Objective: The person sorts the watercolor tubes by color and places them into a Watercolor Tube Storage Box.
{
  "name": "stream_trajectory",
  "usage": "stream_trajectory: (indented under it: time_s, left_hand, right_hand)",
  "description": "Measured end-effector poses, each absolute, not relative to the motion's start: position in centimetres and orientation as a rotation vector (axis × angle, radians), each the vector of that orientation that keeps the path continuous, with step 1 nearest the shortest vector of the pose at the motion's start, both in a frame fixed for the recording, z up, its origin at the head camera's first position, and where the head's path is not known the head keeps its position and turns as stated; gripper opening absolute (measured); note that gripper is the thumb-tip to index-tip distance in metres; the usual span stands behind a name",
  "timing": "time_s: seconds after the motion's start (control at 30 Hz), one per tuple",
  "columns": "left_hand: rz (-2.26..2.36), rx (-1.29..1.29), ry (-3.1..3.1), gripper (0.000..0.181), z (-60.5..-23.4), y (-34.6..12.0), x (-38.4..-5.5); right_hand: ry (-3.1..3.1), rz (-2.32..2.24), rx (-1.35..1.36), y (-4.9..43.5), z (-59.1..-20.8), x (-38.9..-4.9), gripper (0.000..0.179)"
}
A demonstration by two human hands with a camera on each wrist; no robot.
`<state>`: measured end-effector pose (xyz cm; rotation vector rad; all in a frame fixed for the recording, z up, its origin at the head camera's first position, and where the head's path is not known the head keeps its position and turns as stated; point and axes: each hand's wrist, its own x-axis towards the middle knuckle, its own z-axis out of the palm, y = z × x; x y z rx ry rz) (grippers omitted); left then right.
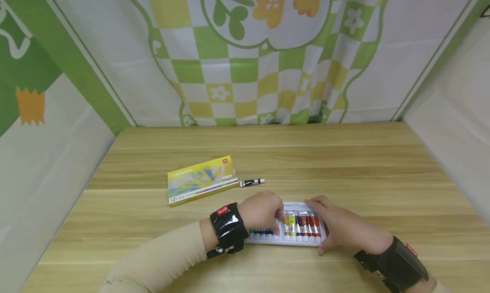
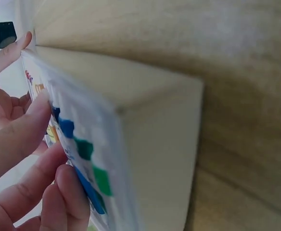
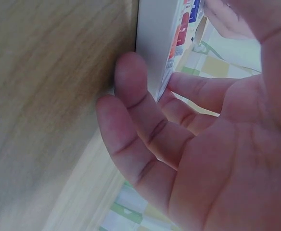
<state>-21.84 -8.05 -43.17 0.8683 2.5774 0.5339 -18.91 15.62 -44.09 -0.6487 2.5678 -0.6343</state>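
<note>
A white plastic tray (image 1: 302, 243) of small paint tubes lies flat on the table, its coloured tubes in two groups. My left hand (image 1: 262, 210) reaches over the tray's middle from the left. There its thumb and fingers (image 2: 25, 185) pinch at a paint tube in the row; most of that tube is hidden. Blue and green tubes (image 2: 85, 148) show beside them in the left wrist view. At the right end, my right hand (image 1: 346, 225) grips the tray, with fingers (image 3: 131, 79) against its side. Red, brown, purple and yellow tubes (image 1: 302, 225) sit near it.
Behind the tray, to the left, a yellow paint box (image 1: 203, 180) lies on the wooden table (image 1: 344, 165). One black-and-silver paint tube (image 1: 252, 182) lies by the box's right edge. A patterned curtain (image 1: 245, 72) hangs beyond the far table edge.
</note>
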Motion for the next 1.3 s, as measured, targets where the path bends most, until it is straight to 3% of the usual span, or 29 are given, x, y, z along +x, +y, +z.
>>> stream_trajectory:
  time_s: [0.83, 1.3]
  left_hand:
    - [0.527, 1.038, 2.464, 0.009, -43.4, -9.4, -21.4]
    - [0.597, 0.876, 2.802, 0.020, -42.5, -13.7, -27.1]
  right_hand:
    - [2.547, -0.683, -0.671, 15.5, -44.8, -18.3, 0.113]
    - [2.572, -0.692, -0.703, 15.8, -44.2, -18.3, 0.114]
